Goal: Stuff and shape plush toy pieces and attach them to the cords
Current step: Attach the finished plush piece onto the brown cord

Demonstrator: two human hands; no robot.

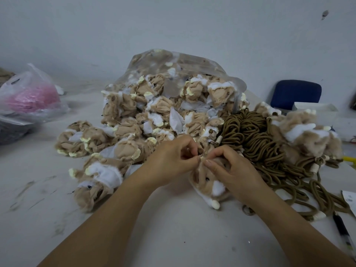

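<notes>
Pinching at the top of a tan-and-white plush hamster (209, 183), the left hand (173, 157) and the right hand (233, 170) meet fingertip to fingertip. Both have their fingers curled onto the toy's upper edge. The toy lies on the pale surface (173, 237) just in front of the person. What sits between the fingertips is too small to tell, though it may be a loop or the lip of an opening.

A tangled heap of brown cords (256, 139) lies just to the right, touching the right hand's far side. Behind the hands, unfinished plush pieces (134, 116) spill from a clear plastic bag (173, 60).

The step appears to be closing or fixing the toy's top for its cord. The hold is a fingertip pinch on soft, furry fabric, so the likeliest failure is a slip that lets the edge spring back or lets stuffing escape. The cords look heavily looped through one another, and pulling one free could drag its neighbours and the finished toys (306, 135) resting on them. A small ring (247, 211) beside the toy and a pen (344, 234) near the surface's right edge could be knocked off by a sweeping forearm.
</notes>
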